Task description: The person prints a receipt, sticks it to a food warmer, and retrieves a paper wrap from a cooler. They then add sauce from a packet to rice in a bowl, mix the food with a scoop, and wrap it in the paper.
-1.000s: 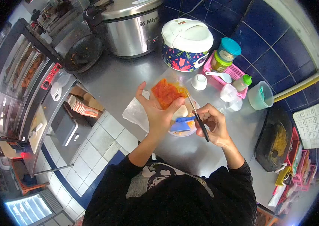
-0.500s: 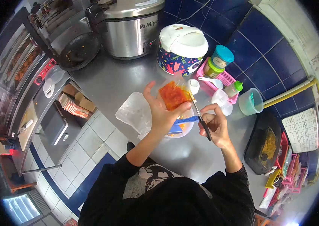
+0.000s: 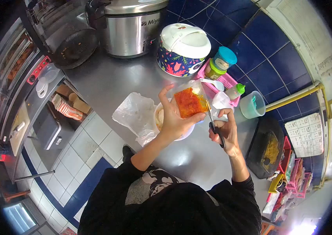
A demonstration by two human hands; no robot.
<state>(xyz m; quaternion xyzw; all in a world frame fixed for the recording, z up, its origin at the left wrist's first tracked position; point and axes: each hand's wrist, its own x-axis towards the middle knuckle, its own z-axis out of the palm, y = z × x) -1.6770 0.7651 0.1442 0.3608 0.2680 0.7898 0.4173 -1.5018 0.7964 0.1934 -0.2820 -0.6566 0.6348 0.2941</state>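
Note:
A clear plastic packet of red-orange sauce (image 3: 189, 102) is pinched in my left hand (image 3: 175, 123), held up over the bowl. My right hand (image 3: 228, 135) grips a pair of scissors (image 3: 218, 135) with dark handles. Their blades point up at the right edge of the packet. Behind my left hand, the bowl (image 3: 159, 113) shows only at its rim and pale side; most of its inside is hidden. Left of the bowl, a crumpled translucent plastic bag (image 3: 133, 113) lies on the steel counter (image 3: 103, 86).
A large steel cooker (image 3: 132, 35) and a floral rice cooker (image 3: 183, 51) stand at the back. Jars (image 3: 224, 58) and a white spoon (image 3: 213, 84) sit at a pink basket (image 3: 228, 81). Right are a clear plastic cup (image 3: 252, 105) and a black pan (image 3: 265, 149). A frying pan (image 3: 75, 49) lies back left.
The view has shifted slightly, moving the counter items leftward. The packet and scissors have moved right relative to the bowl. The blue handle seen over the bowl before is now mostly hidden.

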